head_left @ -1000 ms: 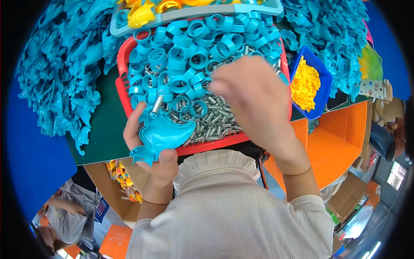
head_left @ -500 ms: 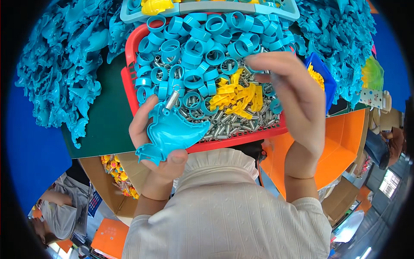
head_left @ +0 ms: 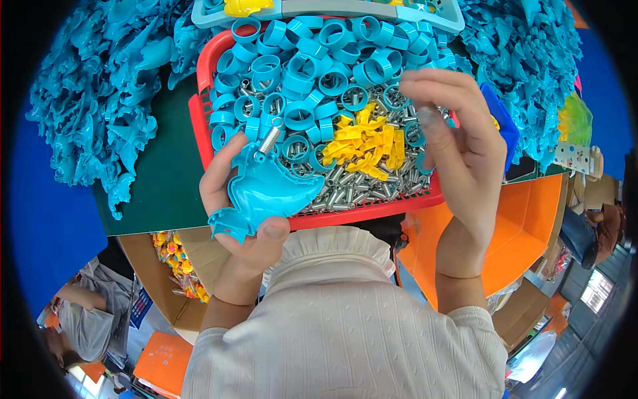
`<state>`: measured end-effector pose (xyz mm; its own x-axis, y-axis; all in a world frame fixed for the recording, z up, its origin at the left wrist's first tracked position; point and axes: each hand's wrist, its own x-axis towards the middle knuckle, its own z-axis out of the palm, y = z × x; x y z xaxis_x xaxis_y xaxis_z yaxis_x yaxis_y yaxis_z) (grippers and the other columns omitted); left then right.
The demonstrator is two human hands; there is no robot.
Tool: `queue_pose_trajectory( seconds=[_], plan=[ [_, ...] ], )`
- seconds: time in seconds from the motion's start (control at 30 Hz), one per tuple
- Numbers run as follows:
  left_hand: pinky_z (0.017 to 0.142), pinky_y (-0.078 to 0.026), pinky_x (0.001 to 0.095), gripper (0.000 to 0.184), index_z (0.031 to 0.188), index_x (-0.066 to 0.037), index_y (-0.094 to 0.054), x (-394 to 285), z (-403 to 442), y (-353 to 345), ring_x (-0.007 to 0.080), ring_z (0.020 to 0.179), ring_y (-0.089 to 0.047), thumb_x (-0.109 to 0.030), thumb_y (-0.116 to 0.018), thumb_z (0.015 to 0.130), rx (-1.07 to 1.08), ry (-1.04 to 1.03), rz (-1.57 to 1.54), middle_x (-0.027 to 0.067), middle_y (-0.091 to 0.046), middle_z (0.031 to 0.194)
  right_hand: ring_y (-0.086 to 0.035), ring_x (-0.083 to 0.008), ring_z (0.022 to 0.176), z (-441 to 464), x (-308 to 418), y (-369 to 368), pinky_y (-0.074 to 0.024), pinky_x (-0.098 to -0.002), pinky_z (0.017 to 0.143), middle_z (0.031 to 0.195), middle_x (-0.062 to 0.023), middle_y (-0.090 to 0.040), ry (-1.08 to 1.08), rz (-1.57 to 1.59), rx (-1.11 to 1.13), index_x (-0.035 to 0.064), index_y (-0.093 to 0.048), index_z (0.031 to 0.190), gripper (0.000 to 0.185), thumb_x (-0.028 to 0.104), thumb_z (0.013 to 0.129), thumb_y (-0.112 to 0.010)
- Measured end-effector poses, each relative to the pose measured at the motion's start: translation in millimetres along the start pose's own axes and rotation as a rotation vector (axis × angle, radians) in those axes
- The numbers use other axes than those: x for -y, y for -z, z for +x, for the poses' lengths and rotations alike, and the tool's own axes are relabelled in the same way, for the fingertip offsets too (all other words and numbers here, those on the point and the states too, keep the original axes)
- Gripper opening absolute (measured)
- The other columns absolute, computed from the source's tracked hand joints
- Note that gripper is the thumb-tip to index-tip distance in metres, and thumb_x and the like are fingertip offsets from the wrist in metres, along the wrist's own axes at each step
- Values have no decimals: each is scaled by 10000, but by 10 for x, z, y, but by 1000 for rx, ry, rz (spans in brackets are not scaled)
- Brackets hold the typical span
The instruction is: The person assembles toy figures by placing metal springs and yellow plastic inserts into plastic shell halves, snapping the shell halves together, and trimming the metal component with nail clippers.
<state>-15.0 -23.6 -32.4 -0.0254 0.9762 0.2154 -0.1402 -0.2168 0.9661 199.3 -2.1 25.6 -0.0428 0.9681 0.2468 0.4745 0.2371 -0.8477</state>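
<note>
Green tabletop under everything, teal shell heaps left and right, red basket mid-frame. A co-worker in grey sits off lower left.

Main delta from my end: yellow pieces now lie on the loose springs in the basket, beside the teal rings. One second back I saw bare springs and rings over much of that spot, with the right hand above it. That hand has since pulled back to the basket's right side, in front of the blue tray. Read: yellow stock is now much closer to the work, same reach as the springs.

Left hand unchanged: thumb and fingers grip one teal shell, hollow side up, over the basket's near left corner. A single spring sits tilted at the shell's upper edge, touching it; can't confirm it's hooked on.

Right fingers are curled, thumb near them, tip blurred. Can't tell if anything is pinched there.
</note>
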Motion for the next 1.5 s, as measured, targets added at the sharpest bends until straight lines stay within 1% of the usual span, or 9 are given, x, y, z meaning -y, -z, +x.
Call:
queue_pose_trajectory(
  seconds=[0.2,0.43,0.6,0.83,1.0,1.17,1.23,1.27,1.5],
  plan=[
    [909,-415,345,815,1273,34,-269,-1,0,2,241,1123,-435,-433,-674,742,23,-19,-22,166,-363,1258,-509,-255,754,-46,-57,-314,-405,-326,676,865,-87,-567,181,-363,80,35,-592,917,220,0,707,-645],
    [882,-426,336,800,1267,48,-274,37,19,-7,233,1090,-453,-410,-676,749,11,-56,-17,164,-369,1253,-501,-228,722,-52,-115,-293,-398,-297,635,814,-77,-551,196,-336,89,34,-573,865,174,-30,711,-623],
    [867,-432,322,811,1276,45,-280,32,19,-55,218,1076,-461,-346,-726,723,52,-98,-11,155,-383,1244,-515,-129,726,-112,-9,-292,-410,-241,621,844,-67,-566,-13,74,-40,22,-553,854,151,-85,748,-553],
    [915,-386,308,838,1296,20,-281,-39,52,-98,194,1112,-437,-272,-772,683,326,-125,-79,138,-364,1281,-535,-150,771,-226,94,-324,-423,-247,694,863,-99,-566,-154,388,96,-3,-538,845,109,-76,764,-541],
    [877,-404,316,775,1240,14,-329,-57,24,-133,189,1079,-450,-370,-737,705,404,210,-386,140,-419,1219,-526,-145,779,-198,29,-416,-420,-251,698,864,-85,-554,-66,523,42,-2,-558,874,105,7,779,-602],
    [868,-419,330,741,1225,-8,-342,-10,-3,-151,211,1045,-478,-468,-662,741,279,168,-338,143,-431,1188,-530,-112,760,-178,25,-414,-443,-223,680,892,-56,-549,-84,600,-35,-13,-567,970,152,-5,818,-575],
    [607,-475,257,863,1224,-35,-367,-144,62,-322,165,754,-554,-673,-571,679,81,212,-173,150,-496,1108,-540,-118,760,-188,30,-458,-454,-221,656,892,-81,-555,-96,608,-76,-9,-537,973,162,18,820,-583],
    [893,-423,374,664,1233,-4,-349,-96,36,-210,249,1068,-476,-389,-643,779,304,197,-435,170,-427,1207,-551,-125,760,-196,30,-481,-465,-218,632,893,-106,-560,-107,615,-115,-5,-508,976,182,41,821,-591],
    [893,-431,375,737,1264,-3,-314,-85,-7,-177,250,1065,-507,-405,-668,758,357,214,-386,177,-438,1213,-555,-117,817,-239,5,-542,-461,-245,740,923,-94,-552,-100,732,-115,9,-466,995,209,-29,819,-571]
  ],
)
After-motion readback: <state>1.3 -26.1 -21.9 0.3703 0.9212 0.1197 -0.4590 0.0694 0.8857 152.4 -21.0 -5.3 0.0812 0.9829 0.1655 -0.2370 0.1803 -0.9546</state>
